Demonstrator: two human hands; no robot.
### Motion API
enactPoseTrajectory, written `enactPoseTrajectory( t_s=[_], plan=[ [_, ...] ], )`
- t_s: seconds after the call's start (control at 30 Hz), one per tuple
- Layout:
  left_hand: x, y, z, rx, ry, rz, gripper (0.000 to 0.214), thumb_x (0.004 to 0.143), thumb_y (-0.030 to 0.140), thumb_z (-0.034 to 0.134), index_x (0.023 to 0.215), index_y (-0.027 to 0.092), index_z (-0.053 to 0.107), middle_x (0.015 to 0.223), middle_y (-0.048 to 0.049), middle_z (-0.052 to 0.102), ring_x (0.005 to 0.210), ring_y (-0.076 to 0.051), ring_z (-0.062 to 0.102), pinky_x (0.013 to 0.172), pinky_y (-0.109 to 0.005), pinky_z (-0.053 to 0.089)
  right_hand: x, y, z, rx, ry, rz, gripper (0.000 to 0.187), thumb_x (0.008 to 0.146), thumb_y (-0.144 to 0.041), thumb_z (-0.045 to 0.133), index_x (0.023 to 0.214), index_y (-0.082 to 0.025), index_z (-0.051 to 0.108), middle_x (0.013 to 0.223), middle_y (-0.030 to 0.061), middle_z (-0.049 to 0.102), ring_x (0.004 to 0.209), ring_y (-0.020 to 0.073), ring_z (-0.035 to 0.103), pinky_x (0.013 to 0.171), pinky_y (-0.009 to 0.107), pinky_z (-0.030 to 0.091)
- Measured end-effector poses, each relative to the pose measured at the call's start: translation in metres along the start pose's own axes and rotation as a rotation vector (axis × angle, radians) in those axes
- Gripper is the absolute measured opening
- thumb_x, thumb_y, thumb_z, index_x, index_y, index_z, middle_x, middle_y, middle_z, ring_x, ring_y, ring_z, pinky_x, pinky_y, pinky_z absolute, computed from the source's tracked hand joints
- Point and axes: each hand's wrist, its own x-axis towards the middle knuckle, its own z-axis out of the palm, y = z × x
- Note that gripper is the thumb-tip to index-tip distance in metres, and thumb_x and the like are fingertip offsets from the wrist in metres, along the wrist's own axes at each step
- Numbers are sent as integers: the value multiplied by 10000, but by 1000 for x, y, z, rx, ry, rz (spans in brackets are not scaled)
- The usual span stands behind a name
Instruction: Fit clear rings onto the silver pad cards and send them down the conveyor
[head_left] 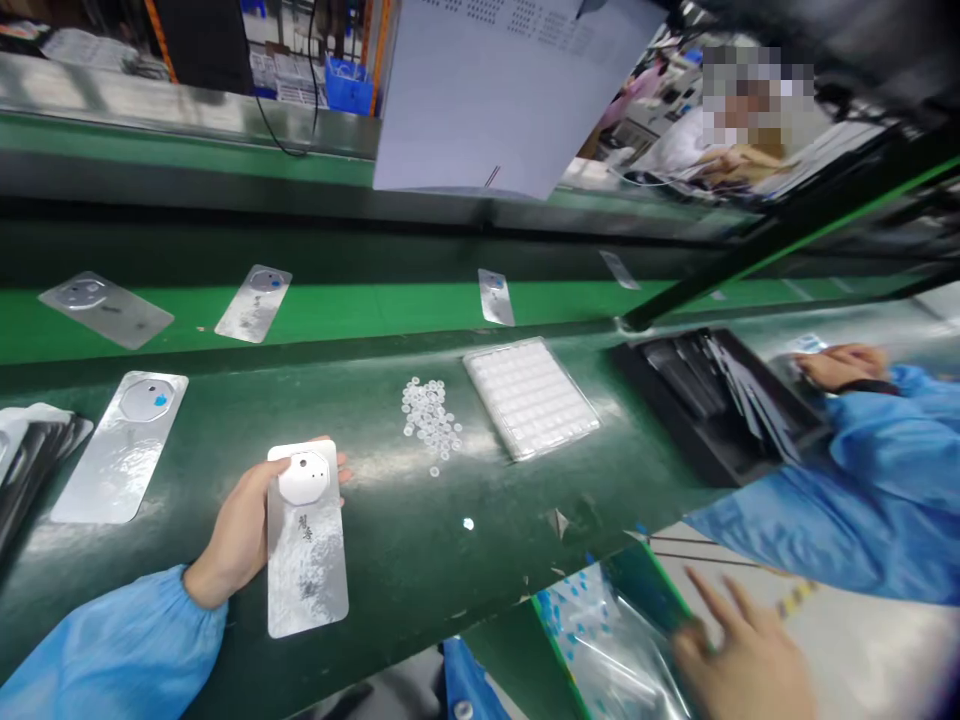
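Note:
My left hand [238, 530] grips a silver phone back cover [306, 540] from its left edge, holding it flat just above the dark green bench [397, 560]. The cover has a round white camera ring at its top end. My right hand [739, 655] is low at the bottom right, blurred, fingers spread over a clear plastic bag [607, 640] with small blue tabs in it. Whether it touches the bag is unclear. A pile of small clear rings [431, 420] lies on the bench right of the cover.
A white compartment tray [531, 398] sits beside the rings. Another silver cover [124, 448] lies at left, next to a stack of dark parts [30, 450]. Several covers ride the green conveyor [352, 305]. A co-worker's blue sleeve [862, 490] and a black tray [712, 400] are at right.

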Motion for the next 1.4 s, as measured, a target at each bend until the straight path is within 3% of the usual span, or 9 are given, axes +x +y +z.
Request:
enactPoseTrajectory(
  t_s=[0.17,0.27,0.57,0.8,0.93,1.0,1.13,1.23,1.4],
  plan=[
    [-5,2,3,4,5,22,635,881,273,571,1458,12,514,1268,-222,715,1138,-372,710,801,-396,652,30,-134,77,384,-137,-371,263,1037,-306,539,1191,-235,739,1063,111,716,938,241,696,840,394,587],
    [-4,1,-1,-13,-23,28,634,884,276,577,1463,25,519,1263,-212,720,1151,-369,705,811,-396,650,38,-176,101,401,-205,-467,299,1068,-303,497,1210,-213,744,1042,107,703,903,219,681,820,356,590],
    [1,-6,-5,0,-36,105,633,873,307,627,1459,90,529,1199,-192,751,1108,-372,723,828,-419,626,-31,-151,63,476,-410,-812,360,1016,-407,634,1313,-207,676,1078,118,732,1010,262,675,861,407,592],
    [0,-14,-7,55,-20,252,900,886,336,718,1627,295,210,1224,-120,745,1114,-333,724,991,-502,542,-53,-145,56,600,-471,-917,282,1088,-197,465,1269,-186,682,1019,96,770,947,212,726,852,326,603],
    [-3,-20,-15,321,-84,403,917,961,378,663,1646,366,54,1244,-93,723,1050,-265,734,945,-411,565,-55,-159,59,783,-443,-595,195,1040,-185,562,1065,-211,754,927,83,771,846,215,734,781,318,617],
    [-5,-22,-19,551,-112,511,696,994,364,605,1615,300,295,1130,-90,748,956,-244,732,855,-352,575,-47,-176,63,924,-504,-261,187,1011,-253,626,889,-212,762,774,59,744,670,189,707,610,278,592],
    [-6,-24,-23,990,-123,740,318,1021,271,493,1140,211,782,768,-37,727,633,-166,627,602,-265,486,-14,-222,76,1235,-716,264,348,895,-482,762,737,-174,723,575,17,647,412,110,541,398,215,439],
    [-7,-27,-22,1034,-74,818,223,978,265,605,1076,231,803,891,-30,785,616,-144,643,570,-250,483,7,-248,87,1399,-806,409,433,828,-565,802,720,-163,682,571,-3,606,402,75,473,372,182,368],
    [-8,-35,-19,932,-199,1002,321,788,235,877,1102,246,806,1072,-36,805,905,-193,759,821,-244,584,11,-265,96,1377,-884,399,470,802,-596,815,717,-155,674,526,-38,516,396,56,398,353,167,314]
  ],
)
